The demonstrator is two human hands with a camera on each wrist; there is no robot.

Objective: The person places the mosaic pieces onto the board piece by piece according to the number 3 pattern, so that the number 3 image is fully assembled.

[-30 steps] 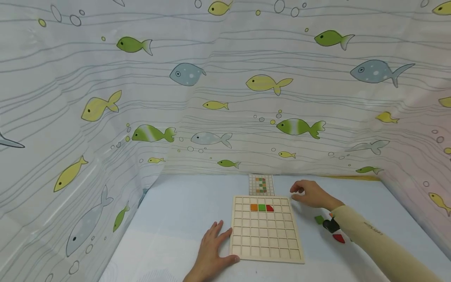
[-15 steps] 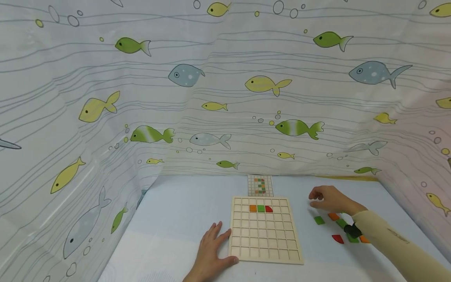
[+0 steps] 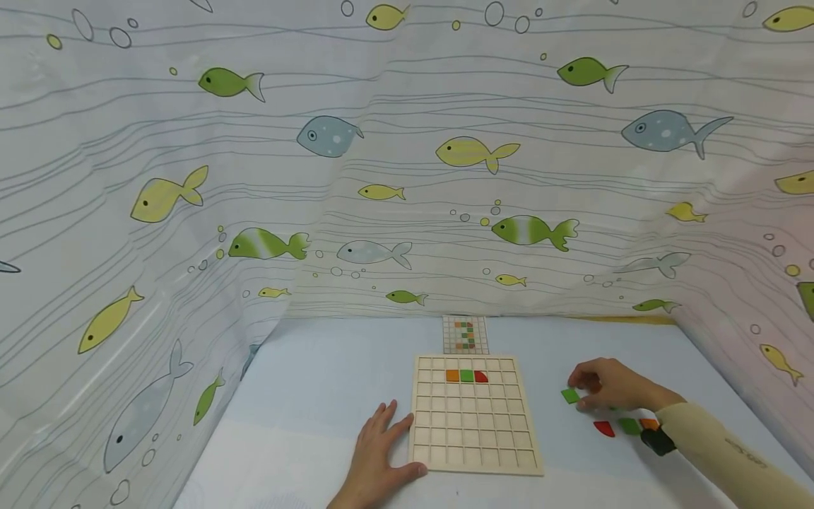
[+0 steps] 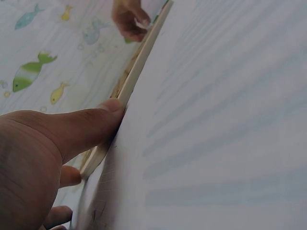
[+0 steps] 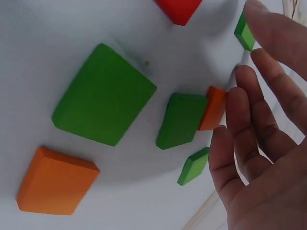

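My left hand (image 3: pixel 376 452) rests against the lower left of a wooden grid board (image 3: pixel 470 422). Its fingers are spread along the left side; in the left wrist view, the thumb touches the board's edge (image 4: pixel 141 60). Orange (image 3: pixel 452 375), green (image 3: pixel 467 375) and red rounded (image 3: pixel 481 377) tiles sit side by side in one row of the board. Right of the board, my right hand (image 3: pixel 613 385) is low over loose tiles. Its thumb and index finger stand at either side of a green square tile (image 3: pixel 569 396), which lies on the table; a firm pinch is not visible.
A pattern card (image 3: pixel 465 336) with coloured squares lies behind the board. Near the right hand are a red rounded tile (image 3: pixel 604 428), a green tile (image 3: pixel 629 425) and an orange tile (image 5: pixel 57 182). Fish-patterned sheeting (image 3: pixel 407 212) surrounds the table.
My right hand has moved right and down from beside the board's upper right corner to the green tile. The left hand keeps its place at the board.
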